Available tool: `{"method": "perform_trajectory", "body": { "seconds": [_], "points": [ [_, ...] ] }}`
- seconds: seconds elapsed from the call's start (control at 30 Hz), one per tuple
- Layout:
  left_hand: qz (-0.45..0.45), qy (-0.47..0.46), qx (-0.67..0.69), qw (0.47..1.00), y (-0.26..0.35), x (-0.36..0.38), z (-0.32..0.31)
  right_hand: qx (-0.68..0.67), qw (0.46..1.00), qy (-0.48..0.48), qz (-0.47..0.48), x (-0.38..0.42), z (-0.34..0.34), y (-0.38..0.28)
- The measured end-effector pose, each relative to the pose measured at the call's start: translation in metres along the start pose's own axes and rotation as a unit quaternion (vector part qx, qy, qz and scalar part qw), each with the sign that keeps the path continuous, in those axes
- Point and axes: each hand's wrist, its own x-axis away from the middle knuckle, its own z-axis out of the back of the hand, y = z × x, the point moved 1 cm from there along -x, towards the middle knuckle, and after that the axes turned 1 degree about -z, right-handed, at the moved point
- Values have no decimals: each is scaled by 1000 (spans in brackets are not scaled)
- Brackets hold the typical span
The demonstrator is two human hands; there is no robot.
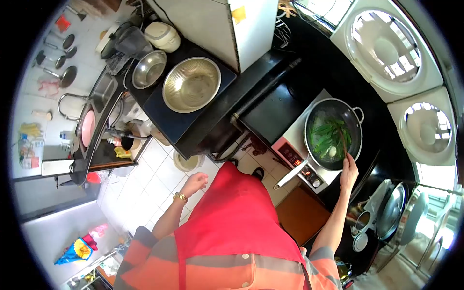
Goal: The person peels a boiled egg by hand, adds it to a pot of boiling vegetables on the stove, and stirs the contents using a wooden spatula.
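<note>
My right hand (349,171) is closed at the near right rim of a dark frying pan (358,137), gripping a slim brown wooden utensil (344,140) whose tip reaches in among the food. Its exact kind is hard to make out. Green leafy vegetables (326,135) lie in the pan with a small pale lump (332,151) near them. The pan rests on an induction cooker (295,140) with lit red digits, its long handle (290,176) pointing toward me. Away to the left, my left hand (195,183) hangs above the floor, fingers loosely curled, with nothing in it.
A large metal basin (192,84) and a smaller metal bowl (149,69) sit on the left counter near a white rice cooker (162,36). Below stands a pale bucket (187,163). Lids and pans (392,210) are racked at right. A sink (104,92) is far left.
</note>
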Motion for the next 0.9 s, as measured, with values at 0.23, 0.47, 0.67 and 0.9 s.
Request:
{"method": "perform_trajectory", "body": {
  "seconds": [0.23,0.47,0.67,0.9],
  "points": [
    [-178,59,204,961,130,-14,36,-152,984,53,-76,19,-8,21],
    [-216,144,342,903,195,-67,101,-233,965,103,-67,40,-31,54],
    [-227,169,360,889,200,-97,121,-172,978,79,-88,71,-35,24],
    [-223,140,358,896,213,-101,131,-300,953,-35,3,117,-97,-192]
  ]
}}
